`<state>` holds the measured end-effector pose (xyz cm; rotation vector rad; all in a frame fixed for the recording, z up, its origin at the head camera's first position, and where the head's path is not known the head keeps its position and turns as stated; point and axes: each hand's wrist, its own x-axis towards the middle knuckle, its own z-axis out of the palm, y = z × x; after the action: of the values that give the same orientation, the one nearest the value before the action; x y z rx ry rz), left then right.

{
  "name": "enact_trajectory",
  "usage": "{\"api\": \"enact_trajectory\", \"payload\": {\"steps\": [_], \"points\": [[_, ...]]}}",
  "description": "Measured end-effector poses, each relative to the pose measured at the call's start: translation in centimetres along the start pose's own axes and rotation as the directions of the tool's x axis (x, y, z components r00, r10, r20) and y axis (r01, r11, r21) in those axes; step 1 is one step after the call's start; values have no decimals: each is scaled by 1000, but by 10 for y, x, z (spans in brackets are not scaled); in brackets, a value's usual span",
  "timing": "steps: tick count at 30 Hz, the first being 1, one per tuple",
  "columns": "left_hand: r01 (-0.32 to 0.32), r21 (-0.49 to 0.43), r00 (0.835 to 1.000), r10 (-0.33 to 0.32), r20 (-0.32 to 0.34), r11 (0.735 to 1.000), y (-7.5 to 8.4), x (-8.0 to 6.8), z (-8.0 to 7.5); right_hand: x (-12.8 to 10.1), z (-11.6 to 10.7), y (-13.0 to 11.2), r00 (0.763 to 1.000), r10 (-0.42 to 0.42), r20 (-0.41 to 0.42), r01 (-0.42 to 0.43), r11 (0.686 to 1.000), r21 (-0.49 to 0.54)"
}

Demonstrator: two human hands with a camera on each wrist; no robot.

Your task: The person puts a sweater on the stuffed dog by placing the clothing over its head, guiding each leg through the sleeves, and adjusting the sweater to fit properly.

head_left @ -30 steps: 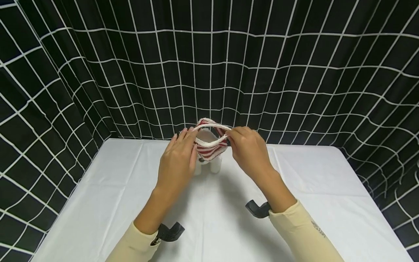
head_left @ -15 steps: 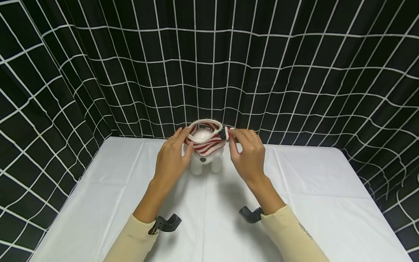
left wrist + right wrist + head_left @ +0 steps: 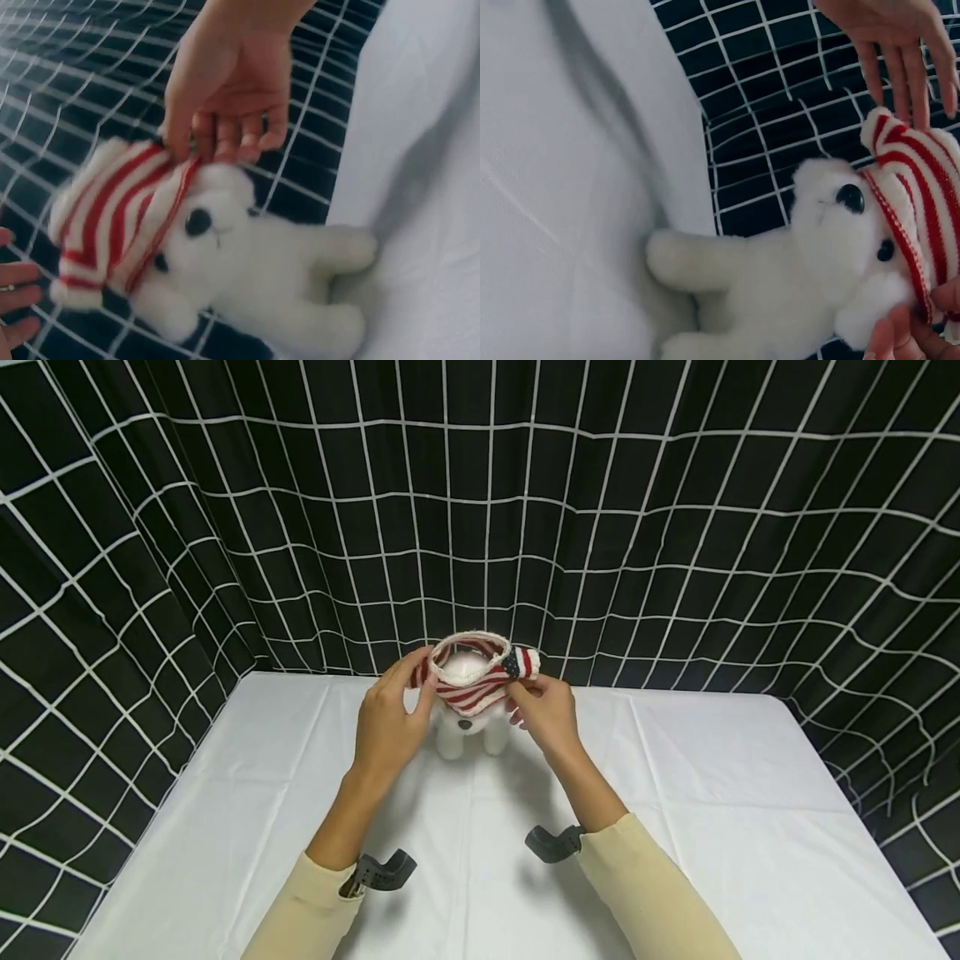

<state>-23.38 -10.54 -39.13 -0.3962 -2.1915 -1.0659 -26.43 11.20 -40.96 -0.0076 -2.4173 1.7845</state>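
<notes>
A white plush bear (image 3: 452, 739) stands at the table's far edge, its legs and dark nose showing below a small knit sweater (image 3: 471, 697). The sweater is striped red and white with a starry dark-blue patch, and its lower hem sits over the bear's head. The head's white top shows through the sweater's upper opening. My right hand (image 3: 547, 714) pinches the hem by one ear, clearest in the left wrist view beside the bear's nose (image 3: 199, 223). My left hand (image 3: 390, 718), with fairly straight fingers (image 3: 892, 71), is beside the other sleeve; contact is unclear.
A white cloth covers the table (image 3: 300, 827). Behind and beside it hangs a black curtain (image 3: 480, 527) with a white grid. Dark curved wrist mounts (image 3: 386, 870) stick out from both sleeves.
The right hand has left the starry sleeve and moved down and left to the hem. The sweater has settled lower, uncovering the bear's nose. The left hand's thumb and fingers have spread wider.
</notes>
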Motion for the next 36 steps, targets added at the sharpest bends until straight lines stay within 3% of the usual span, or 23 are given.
{"api": "enact_trajectory", "payload": {"steps": [3, 4, 5, 6, 7, 8, 9, 10, 11, 12, 13, 16, 21, 23, 25, 28, 30, 31, 33, 36], "points": [[82, -164, 989, -101, -109, 983, -15, 7, 0, 1, 2, 0, 1000, 15, -3, -15, 1000, 22], [133, -243, 980, -164, -112, 961, -24, 10, 1, 2, 2, 0, 1000, 14, -6, -14, 1000, 23], [203, -332, 966, -243, -84, 921, -34, 13, 3, 3, 2, 0, 1000, 12, -5, -11, 1000, 23], [286, -423, 943, -332, -38, 860, -45, 16, 6, 4, 2, 1, 1000, 9, -6, -9, 1000, 27], [384, -509, 905, -422, 44, 770, -55, 18, 10, 5, 1, 0, 1000, 5, -8, -4, 1000, 30], [477, -573, 858, -494, 139, 667, -63, 19, 15, 7, 0, 0, 1000, 0, -8, 0, 999, 33], [565, -609, 800, -550, 239, 556, -71, 20, 19, 8, 0, 0, 1000, -4, -7, 4, 999, 35], [638, -622, 741, -579, 339, 453, -77, 20, 23, 9, 0, -1, 1000, -6, -3, 6, 999, 36], [691, -623, 690, -589, 420, 366, -80, 19, 27, 10, 0, 0, 1000, -6, 0, 6, 999, 40], [725, -620, 655, -582, 482, 302, -82, 19, 31, 10, 1, 0, 1000, -7, -1, 7, 999, 43], [744, -616, 634, -563, 530, 258, -83, 18, 34, 11, 1, 0, 1000, -6, -2, 6, 999, 44], [758, -609, 629, -507, 589, 232, -80, 18, 41, 13, 3, 1, 1000, -12, -3, 12, 999, 45], [760, -589, 636, -501, 588, 274, -73, 20, 47, 12, 7, 1, 1000, -16, -21, 16, 999, 35], [761, -574, 640, -503, 582, 303, -71, 22, 49, 12, 8, 1, 999, -14, -30, 15, 999, 29], [750, -567, 654, -506, 562, 340, -70, 23, 51, 12, 9, 1, 999, -19, -37, 20, 999, 25], [721, -540, 689, -525, 499, 434, -68, 24, 51, 12, 8, 2, 998, -17, -53, 18, 1000, 18], [714, -512, 698, -543, 466, 478, -68, 22, 52, 11, 7, 5, 998, -4, -69, 5, 1000, 14], [717, -497, 695, -557, 454, 489, -68, 20, 52, 9, 7, 6, 997, 5, -75, -4, 1000, 11], [728, -494, 682, -582, 443, 476, -71, 14, 52, 6, 6, 11, 997, 16, -74, -15, 1000, 15], [750, -514, 650, -612, 451, 417, -80, 3, 52, -1, 7, 21, 998, 31, -55, -31, 1000, 0]]}}
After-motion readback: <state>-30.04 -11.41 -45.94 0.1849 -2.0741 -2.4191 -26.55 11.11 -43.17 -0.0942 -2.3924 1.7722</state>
